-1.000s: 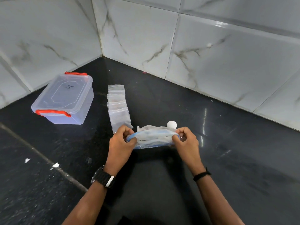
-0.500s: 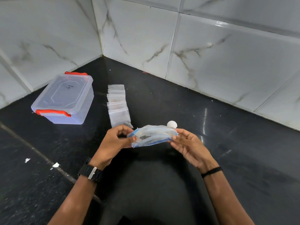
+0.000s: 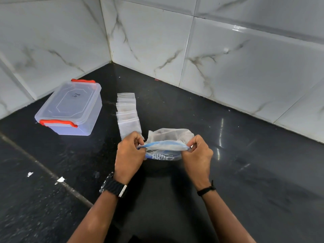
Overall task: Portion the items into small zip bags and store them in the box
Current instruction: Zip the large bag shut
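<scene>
Just above the black counter I hold a large clear zip bag [image 3: 166, 148] with a blue seal strip and blue print. My left hand [image 3: 130, 153] pinches the bag's left end and my right hand [image 3: 197, 151] pinches its right end, so the seal strip stretches between them. A row of several small empty zip bags [image 3: 127, 113] lies overlapping on the counter just behind my left hand. The clear plastic box [image 3: 70, 109] with red latches stands at the left with its lid on. What the large bag contains cannot be made out.
White marble-look tiled walls [image 3: 228, 58] meet in a corner behind the counter. A grey seam [image 3: 45, 170] crosses the black counter [image 3: 245, 172] at the left, with two small white scraps [image 3: 60, 180] beside it.
My right hand went from open fingers under the bag's right end to pinching that end. The bag's mouth is now pulled flat between both hands, and the white ball behind it is hidden.
</scene>
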